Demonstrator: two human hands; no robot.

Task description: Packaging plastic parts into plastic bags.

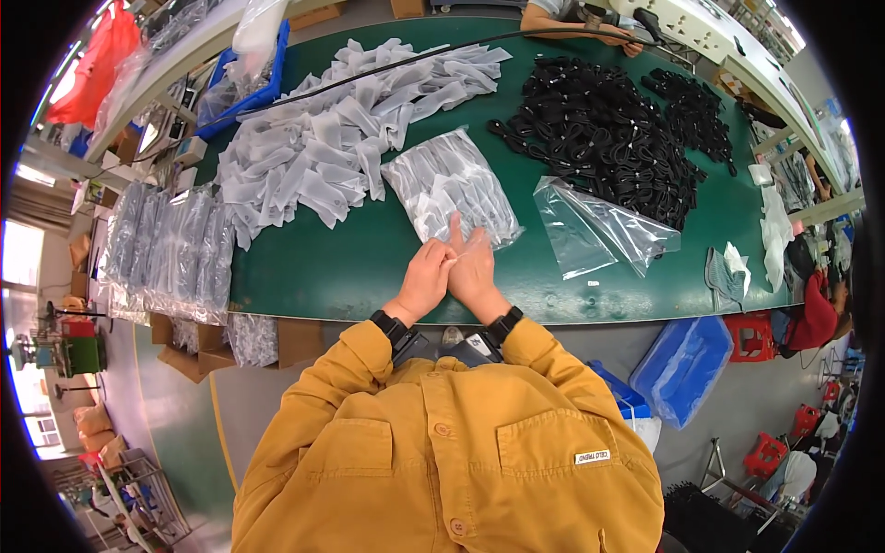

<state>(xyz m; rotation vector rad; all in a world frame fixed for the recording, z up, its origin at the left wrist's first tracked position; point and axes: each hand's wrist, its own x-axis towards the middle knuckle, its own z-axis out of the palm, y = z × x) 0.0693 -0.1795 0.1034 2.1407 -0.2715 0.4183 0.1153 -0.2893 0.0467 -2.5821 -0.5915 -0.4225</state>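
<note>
"Where's the bag (pixel 450 184)?"
"On the counter (pixel 323 276), its near end at the left hand (pixel 425 278) and right hand (pixel 474 272)."
"Are the fingers (pixel 455 228) pinching it?"
"Can't tell; they crowd together, hiding any grip."

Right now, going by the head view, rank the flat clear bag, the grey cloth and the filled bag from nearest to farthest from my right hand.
1. Filled bag: ahead, against your right hand.
2. Flat clear bag: to its right.
3. Grey cloth: farther right, near the table's edge.
</note>
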